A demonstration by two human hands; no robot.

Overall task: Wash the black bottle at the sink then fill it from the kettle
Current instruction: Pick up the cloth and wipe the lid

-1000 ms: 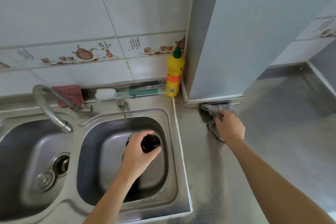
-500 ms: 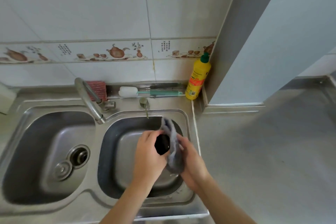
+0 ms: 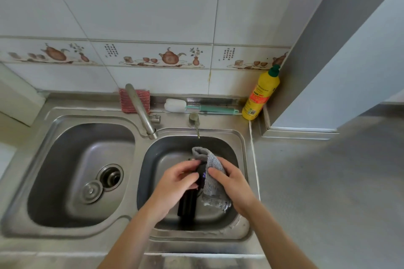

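1. Your sink point(image 3: 140, 233) has two basins; both your hands work over the right basin point(image 3: 237, 144).
2. In the right basin, the black bottle point(image 3: 188, 202) stands tilted, its base toward the near edge and its top hidden between your hands. A small lit display shows on its upper part.
3. Your left hand point(image 3: 177, 183) curls round the bottle's upper part and grips it.
4. Your right hand point(image 3: 232, 183) grips a grey cloth point(image 3: 213, 183) and presses it against the right side of the bottle top; one end of the cloth sticks up above your fingers, the other hangs toward the basin floor.
5. The left basin holds a drain point(image 3: 110, 177) and a loose metal plug point(image 3: 91, 191) just beside it.
6. The tap point(image 3: 141, 111) reaches over the divider between the basins. No water visibly runs from it.
7. On the sink's back edge lie a red scouring pad point(image 3: 129, 100) and a bottle brush point(image 3: 201, 108); a yellow detergent bottle point(image 3: 260, 96) stands in the back right corner.
8. Compared with a second ago, your right hand has left the counter point(image 3: 328, 181), bringing the cloth with it to the bottle. Half a second ago the cloth was already there; your grip looks much the same now.
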